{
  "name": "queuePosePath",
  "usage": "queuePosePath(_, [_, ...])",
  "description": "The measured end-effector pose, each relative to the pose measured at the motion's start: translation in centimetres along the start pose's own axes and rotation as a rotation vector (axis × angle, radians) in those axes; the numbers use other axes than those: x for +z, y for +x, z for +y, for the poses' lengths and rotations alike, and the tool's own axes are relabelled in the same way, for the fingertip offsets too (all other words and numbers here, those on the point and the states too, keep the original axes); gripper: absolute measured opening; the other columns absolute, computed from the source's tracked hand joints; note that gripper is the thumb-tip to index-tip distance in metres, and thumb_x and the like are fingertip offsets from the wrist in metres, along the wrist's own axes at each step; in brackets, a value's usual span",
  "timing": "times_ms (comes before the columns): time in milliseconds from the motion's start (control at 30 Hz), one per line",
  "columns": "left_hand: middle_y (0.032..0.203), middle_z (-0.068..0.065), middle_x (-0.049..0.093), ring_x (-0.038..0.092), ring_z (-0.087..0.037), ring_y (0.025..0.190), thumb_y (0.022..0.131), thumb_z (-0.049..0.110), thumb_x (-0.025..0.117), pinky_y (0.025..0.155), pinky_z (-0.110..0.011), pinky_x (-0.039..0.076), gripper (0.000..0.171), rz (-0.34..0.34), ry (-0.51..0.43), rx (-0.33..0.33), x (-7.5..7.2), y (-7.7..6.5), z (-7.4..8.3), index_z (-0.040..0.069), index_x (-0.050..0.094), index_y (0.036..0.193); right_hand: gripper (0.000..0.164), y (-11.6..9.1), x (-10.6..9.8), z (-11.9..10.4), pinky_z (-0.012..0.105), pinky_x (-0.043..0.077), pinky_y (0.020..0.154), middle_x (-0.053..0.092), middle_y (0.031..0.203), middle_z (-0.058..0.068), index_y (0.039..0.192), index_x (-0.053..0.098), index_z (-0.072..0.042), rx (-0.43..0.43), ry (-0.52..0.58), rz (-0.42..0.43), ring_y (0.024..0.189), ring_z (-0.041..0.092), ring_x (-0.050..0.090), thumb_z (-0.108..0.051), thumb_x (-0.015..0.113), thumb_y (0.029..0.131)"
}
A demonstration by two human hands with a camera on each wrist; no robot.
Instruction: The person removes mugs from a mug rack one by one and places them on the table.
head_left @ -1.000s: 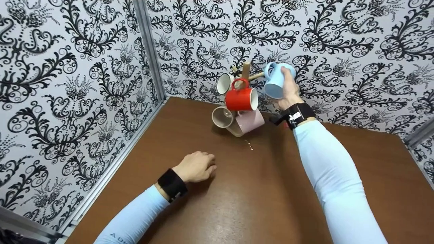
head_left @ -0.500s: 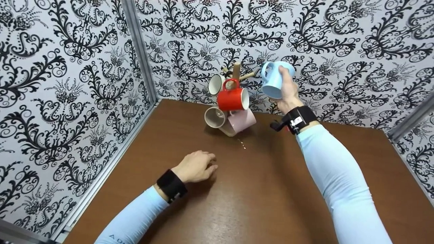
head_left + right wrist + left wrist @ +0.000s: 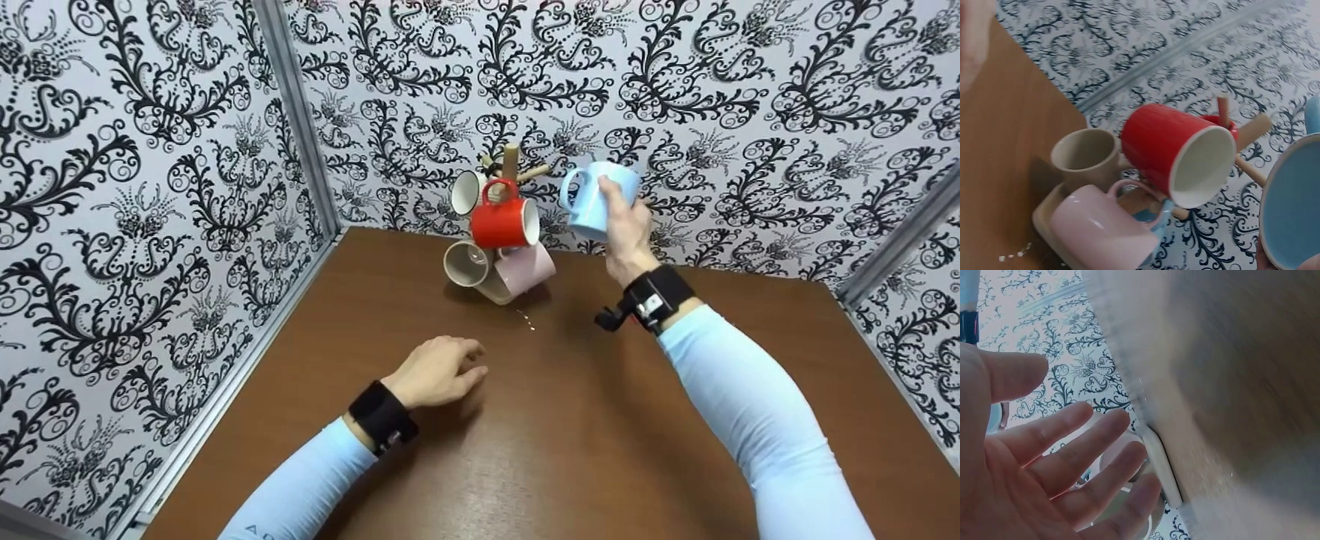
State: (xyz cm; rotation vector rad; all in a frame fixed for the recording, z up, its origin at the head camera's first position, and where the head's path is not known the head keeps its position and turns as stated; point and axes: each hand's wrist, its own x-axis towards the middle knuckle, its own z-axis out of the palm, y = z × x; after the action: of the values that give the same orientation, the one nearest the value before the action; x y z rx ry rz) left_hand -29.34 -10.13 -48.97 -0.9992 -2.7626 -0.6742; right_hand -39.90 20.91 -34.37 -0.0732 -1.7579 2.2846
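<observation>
A light blue mug (image 3: 589,210) is gripped around its body by my right hand (image 3: 628,234), off the table. Its handle points left, a little apart from the tip of a bare peg (image 3: 535,172) on the wooden mug tree (image 3: 511,159). In the right wrist view the mug's open mouth (image 3: 1300,197) shows. On the tree hang a red mug (image 3: 495,227), a white dark-rimmed mug (image 3: 466,193), a beige mug (image 3: 462,266) and a pink mug (image 3: 528,268). My left hand (image 3: 439,371) holds nothing over the table, fingers loosely extended.
The tree's wooden base (image 3: 496,291) stands on the brown table (image 3: 570,450) near the back wall. White specks (image 3: 529,321) lie in front of it. Patterned walls (image 3: 675,90) close the back and sides. Something blue (image 3: 1161,222) shows behind the pink mug in the right wrist view.
The light blue mug has moved in my right hand away from the peg tip and lower. My left hand has barely moved, its thumb lifting slightly. The head view has shifted slightly.
</observation>
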Motion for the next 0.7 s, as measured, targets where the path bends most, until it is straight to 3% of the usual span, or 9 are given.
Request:
queuePosePath(167, [0.118,-0.008,0.078,0.075,-0.016,0.099,0.101,0.035,0.067,0.087,-0.043,0.06,0.036,-0.003,-0.059,-0.003,0.4,0.2,0.3,0.01,0.071,0.127,0.075,-1.2,-0.4,1.1,0.035,0.063,0.082,0.07,0.123,0.015,0.146,0.048,-0.003,-0.057,-0.003,0.002,0.102,0.028,0.073,-0.047,0.078,0.094])
queuePosePath(400, [0.116,-0.01,0.078,0.077,-0.024,0.1,0.101,0.033,0.068,0.088,-0.043,0.06,0.038,0.022,-0.136,0.009,0.5,0.6,0.2,0.006,0.07,0.129,0.072,-2.1,-0.9,1.8,0.033,0.062,0.082,0.068,0.119,0.01,0.144,0.049,-0.002,-0.126,-0.109,-0.005,0.101,0.025,0.07,-0.046,0.077,0.095])
queuePosePath(700, [0.109,-0.004,0.079,0.076,-0.021,0.098,0.101,0.032,0.068,0.087,-0.04,0.059,0.035,0.109,-0.209,0.009,0.4,0.7,0.7,0.011,0.071,0.129,0.067,-3.9,-1.5,2.9,0.036,0.062,0.081,0.066,0.122,0.013,0.143,0.05,-0.005,-0.165,-0.181,-0.027,0.102,0.027,0.069,-0.039,0.079,0.094])
